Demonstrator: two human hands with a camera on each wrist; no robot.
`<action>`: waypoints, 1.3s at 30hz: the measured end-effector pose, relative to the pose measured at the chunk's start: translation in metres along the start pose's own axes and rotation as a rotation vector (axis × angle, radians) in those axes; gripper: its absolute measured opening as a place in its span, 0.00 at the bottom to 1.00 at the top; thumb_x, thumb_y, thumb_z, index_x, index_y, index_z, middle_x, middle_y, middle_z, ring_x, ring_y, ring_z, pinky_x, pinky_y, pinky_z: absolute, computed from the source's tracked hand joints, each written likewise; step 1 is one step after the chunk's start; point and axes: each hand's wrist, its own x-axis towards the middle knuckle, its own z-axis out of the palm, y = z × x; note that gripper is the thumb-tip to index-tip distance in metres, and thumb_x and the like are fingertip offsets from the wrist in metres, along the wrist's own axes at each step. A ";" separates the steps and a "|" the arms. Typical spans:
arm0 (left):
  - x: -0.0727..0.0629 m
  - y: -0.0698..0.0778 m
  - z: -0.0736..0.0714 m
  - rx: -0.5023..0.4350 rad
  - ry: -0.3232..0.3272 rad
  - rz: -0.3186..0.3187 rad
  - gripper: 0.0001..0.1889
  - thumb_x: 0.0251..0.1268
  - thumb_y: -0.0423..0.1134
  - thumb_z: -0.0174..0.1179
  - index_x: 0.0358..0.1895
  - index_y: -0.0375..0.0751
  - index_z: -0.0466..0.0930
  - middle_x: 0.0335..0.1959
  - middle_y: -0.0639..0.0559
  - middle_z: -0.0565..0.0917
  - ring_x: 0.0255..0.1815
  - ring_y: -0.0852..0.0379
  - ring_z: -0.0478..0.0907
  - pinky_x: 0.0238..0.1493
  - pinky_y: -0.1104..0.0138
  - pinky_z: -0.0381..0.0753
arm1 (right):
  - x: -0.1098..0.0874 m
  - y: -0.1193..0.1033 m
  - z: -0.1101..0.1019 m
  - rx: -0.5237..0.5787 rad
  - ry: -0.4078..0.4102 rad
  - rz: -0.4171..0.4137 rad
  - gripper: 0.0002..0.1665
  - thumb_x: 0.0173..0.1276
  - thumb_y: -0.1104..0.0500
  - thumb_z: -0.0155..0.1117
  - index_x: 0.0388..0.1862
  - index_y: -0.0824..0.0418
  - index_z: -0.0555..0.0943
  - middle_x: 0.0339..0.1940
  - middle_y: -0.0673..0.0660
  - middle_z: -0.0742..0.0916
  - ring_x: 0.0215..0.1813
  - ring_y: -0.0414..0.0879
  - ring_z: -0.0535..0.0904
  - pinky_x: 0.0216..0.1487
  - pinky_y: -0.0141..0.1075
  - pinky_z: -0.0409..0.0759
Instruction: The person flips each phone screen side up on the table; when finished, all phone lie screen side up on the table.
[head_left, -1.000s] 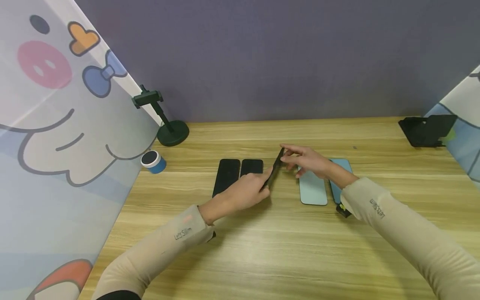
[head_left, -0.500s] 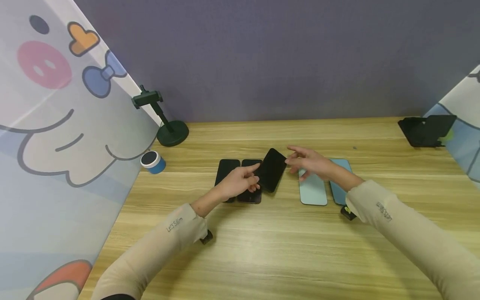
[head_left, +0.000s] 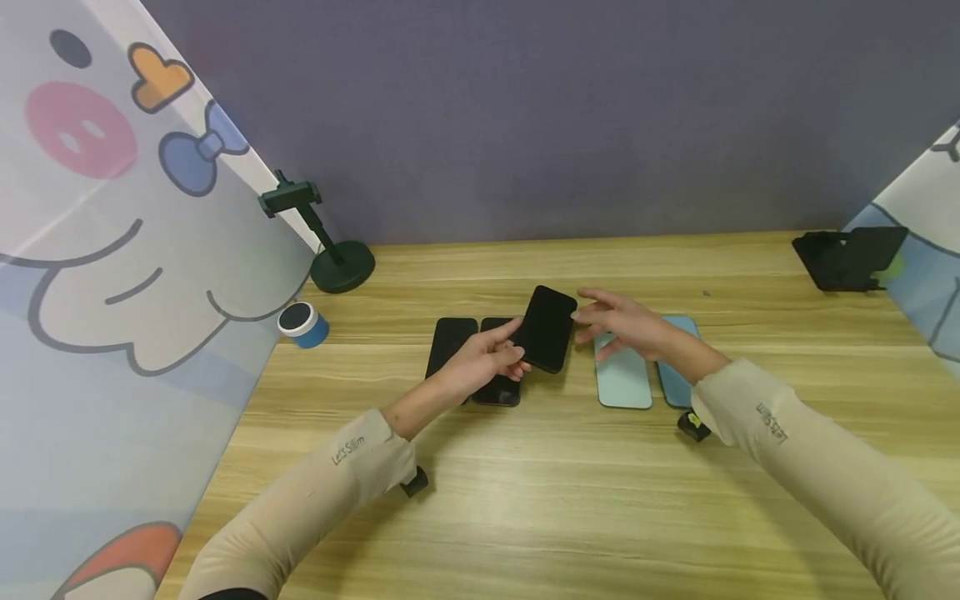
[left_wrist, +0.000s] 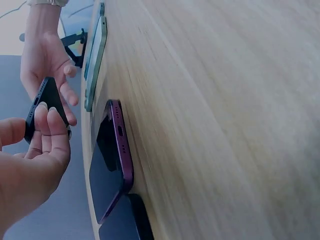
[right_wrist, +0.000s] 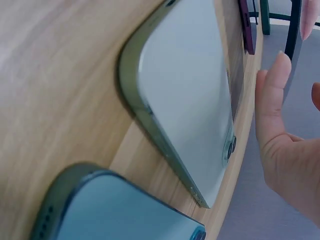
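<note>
My left hand [head_left: 480,362] pinches a black smartphone [head_left: 547,329] at its lower left, thumb on one face and fingers on the other. Dark face up, the phone tilts above the table. At its right edge is my right hand [head_left: 626,325], fingers extended and loosely spread; a fingertip is at the edge, but contact is unclear. Below the left hand lie a purple-edged phone [left_wrist: 125,145] and another black phone [head_left: 453,342], side by side. Under the right hand lies a pale green phone [right_wrist: 185,90], back up, beside a blue phone [right_wrist: 120,215].
On the wooden table [head_left: 525,500], a dark green stand [head_left: 341,265] is at the back left, with a blue-and-white jar [head_left: 306,327] in front of it. A black folding stand [head_left: 851,258] sits at the back right. A grey partition [head_left: 562,125] rises behind.
The black smartphone has turned from edge-on to dark face up, then risen slightly away from me. My left hand has shifted its hold to the lower left; my right hand has barely moved.
</note>
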 end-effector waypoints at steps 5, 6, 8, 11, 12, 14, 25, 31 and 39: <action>-0.001 0.000 0.003 0.003 -0.009 0.012 0.35 0.78 0.37 0.51 0.82 0.45 0.46 0.45 0.31 0.82 0.50 0.32 0.80 0.53 0.56 0.83 | 0.000 -0.002 0.000 0.051 -0.007 -0.004 0.48 0.78 0.47 0.56 0.84 0.55 0.42 0.79 0.67 0.63 0.58 0.58 0.81 0.37 0.38 0.86; -0.001 0.000 0.003 0.006 -0.014 0.015 0.35 0.78 0.37 0.51 0.82 0.45 0.45 0.46 0.30 0.82 0.50 0.31 0.79 0.52 0.57 0.83 | 0.000 -0.002 0.000 0.066 -0.009 -0.003 0.47 0.78 0.47 0.56 0.84 0.55 0.42 0.79 0.66 0.63 0.57 0.56 0.81 0.37 0.37 0.85; -0.002 0.000 0.003 0.005 -0.031 0.018 0.36 0.79 0.37 0.51 0.82 0.46 0.44 0.47 0.28 0.81 0.51 0.31 0.79 0.52 0.59 0.83 | 0.000 -0.002 0.000 0.092 -0.016 -0.004 0.47 0.79 0.48 0.56 0.84 0.54 0.42 0.79 0.67 0.62 0.53 0.51 0.82 0.36 0.35 0.85; -0.002 0.000 0.004 -0.003 -0.061 0.020 0.37 0.79 0.37 0.51 0.83 0.49 0.42 0.48 0.26 0.80 0.52 0.30 0.78 0.52 0.58 0.83 | 0.002 -0.003 0.001 0.120 -0.009 -0.003 0.47 0.78 0.51 0.57 0.85 0.53 0.43 0.77 0.66 0.64 0.49 0.48 0.82 0.35 0.34 0.84; -0.002 0.000 0.004 -0.007 -0.073 0.020 0.37 0.79 0.37 0.51 0.83 0.50 0.41 0.48 0.25 0.79 0.52 0.30 0.78 0.52 0.58 0.83 | 0.002 -0.002 0.001 0.122 -0.003 -0.003 0.47 0.77 0.51 0.58 0.85 0.52 0.44 0.75 0.65 0.65 0.49 0.47 0.82 0.34 0.34 0.84; -0.003 0.000 0.004 -0.016 -0.092 0.013 0.38 0.79 0.36 0.51 0.83 0.53 0.40 0.48 0.25 0.79 0.53 0.30 0.78 0.50 0.60 0.83 | 0.003 -0.002 0.002 0.125 0.008 -0.006 0.48 0.76 0.53 0.60 0.84 0.51 0.45 0.67 0.61 0.70 0.48 0.47 0.81 0.34 0.34 0.84; -0.006 -0.001 0.003 0.047 -0.154 -0.023 0.41 0.78 0.37 0.53 0.82 0.57 0.36 0.48 0.29 0.81 0.52 0.34 0.80 0.51 0.61 0.83 | 0.004 0.004 0.004 0.105 0.010 -0.034 0.50 0.72 0.60 0.65 0.84 0.49 0.49 0.50 0.53 0.72 0.45 0.48 0.80 0.32 0.34 0.82; -0.007 -0.004 0.005 0.123 -0.143 -0.023 0.42 0.76 0.39 0.57 0.82 0.52 0.38 0.36 0.45 0.79 0.45 0.40 0.80 0.49 0.62 0.82 | 0.004 0.008 0.005 0.105 0.010 -0.019 0.51 0.71 0.60 0.66 0.84 0.48 0.49 0.50 0.53 0.72 0.42 0.47 0.80 0.31 0.35 0.81; -0.009 -0.004 0.007 0.247 -0.145 -0.028 0.47 0.73 0.45 0.61 0.82 0.53 0.34 0.33 0.36 0.79 0.22 0.56 0.66 0.30 0.66 0.70 | 0.003 0.009 0.010 0.102 -0.004 -0.014 0.53 0.70 0.60 0.67 0.84 0.49 0.47 0.51 0.55 0.71 0.42 0.47 0.78 0.30 0.34 0.80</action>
